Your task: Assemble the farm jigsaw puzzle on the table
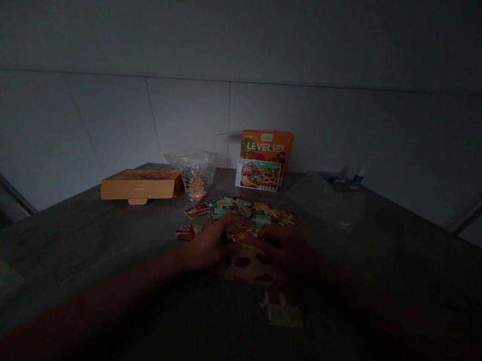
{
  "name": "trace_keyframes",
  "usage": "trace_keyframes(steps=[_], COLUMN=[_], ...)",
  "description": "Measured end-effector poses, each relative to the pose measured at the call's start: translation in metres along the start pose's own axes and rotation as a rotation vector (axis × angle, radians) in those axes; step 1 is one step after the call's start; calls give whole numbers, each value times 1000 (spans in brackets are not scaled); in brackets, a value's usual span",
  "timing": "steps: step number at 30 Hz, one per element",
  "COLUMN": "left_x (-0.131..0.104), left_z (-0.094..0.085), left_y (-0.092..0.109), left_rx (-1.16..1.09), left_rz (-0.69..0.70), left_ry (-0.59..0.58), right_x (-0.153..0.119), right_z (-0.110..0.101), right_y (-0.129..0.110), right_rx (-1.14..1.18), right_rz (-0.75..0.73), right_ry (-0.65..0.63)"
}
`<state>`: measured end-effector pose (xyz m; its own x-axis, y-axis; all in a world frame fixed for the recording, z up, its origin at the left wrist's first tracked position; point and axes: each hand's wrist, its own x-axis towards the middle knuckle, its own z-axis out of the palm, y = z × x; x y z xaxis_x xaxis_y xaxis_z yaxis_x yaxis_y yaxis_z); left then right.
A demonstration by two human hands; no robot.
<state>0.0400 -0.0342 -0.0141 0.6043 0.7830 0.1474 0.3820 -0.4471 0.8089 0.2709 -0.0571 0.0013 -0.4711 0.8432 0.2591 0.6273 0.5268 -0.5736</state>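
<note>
In dim light, my left hand (211, 243) and my right hand (292, 248) meet over the middle of the table. Between their fingertips is a reddish puzzle piece (242, 237), gripped from both sides; its lower edge is hard to make out. Just below it lie joined puzzle pieces with brown cow patches (254, 269). Nearer me, a fence-patterned puzzle piece (284, 312) rests flat. Behind my hands spreads a pile of loose puzzle pieces (240, 206). Left of my left hand lies a red puzzle piece with a white barn door (185, 231).
An orange box (138, 186) sits at the back left, beside a clear bag with pieces inside (196, 173). An orange "LEVEL UP!" box (268, 142) stands upright behind a picture card (259, 176). Right of them are a clear plastic bag (327, 199) and a small bottle (358, 179).
</note>
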Motion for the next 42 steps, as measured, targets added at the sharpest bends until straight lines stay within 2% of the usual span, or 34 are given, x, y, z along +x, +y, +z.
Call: trace_keyframes(steps=[3,5,14,19,25,42], left_x=[2,2,3,3,2,4], left_z=[-3,-4,-7,-5,-6,-10], left_y=[2,4,2,2,7,6], left_rx=[107,130,197,216,222,242], left_rz=[29,44,92,115,164,328], left_ry=[93,110,98,85,109,28], right_x=[1,1,3,2,1,-2], right_z=[-1,-2,0,-2,-3,-6], right_y=[8,13,24,27,23,17], right_rx=[-27,-41,-71,-105,-117,-189], right_rz=[4,-5,-21,-57,-61,-101], right_ry=[3,-7,-22,-83,-105,-117])
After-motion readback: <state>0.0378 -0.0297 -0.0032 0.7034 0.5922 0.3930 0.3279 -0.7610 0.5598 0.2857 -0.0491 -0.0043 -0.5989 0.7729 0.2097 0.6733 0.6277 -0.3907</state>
